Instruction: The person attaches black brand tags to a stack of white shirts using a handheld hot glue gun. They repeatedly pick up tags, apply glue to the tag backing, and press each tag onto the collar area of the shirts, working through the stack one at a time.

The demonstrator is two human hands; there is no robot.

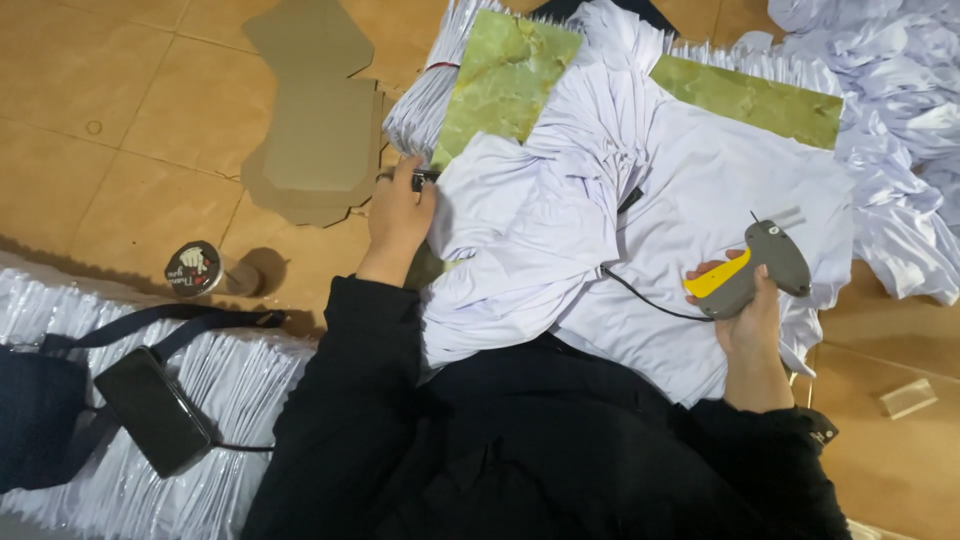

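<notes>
White garment (600, 230) lies between hands; right hand (750, 320) grips tagging gun (760, 268), left hand (398, 215) pinches its left edge.

Both arms stretched forward — left hand (398, 215) curled, right hand (745, 310) clenched.

garment workshop floor, white shirts (640, 200) piling up, bundled stacks (230, 400) lying around, tagging gun (755, 270) showing, cardboard inserts (315, 120) lying on tiles

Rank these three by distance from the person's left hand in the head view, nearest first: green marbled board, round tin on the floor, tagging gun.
From the left hand:
1. Green marbled board, just beyond it to the right.
2. Round tin, on the floor to the left.
3. Tagging gun, far right, in the right hand.
</notes>
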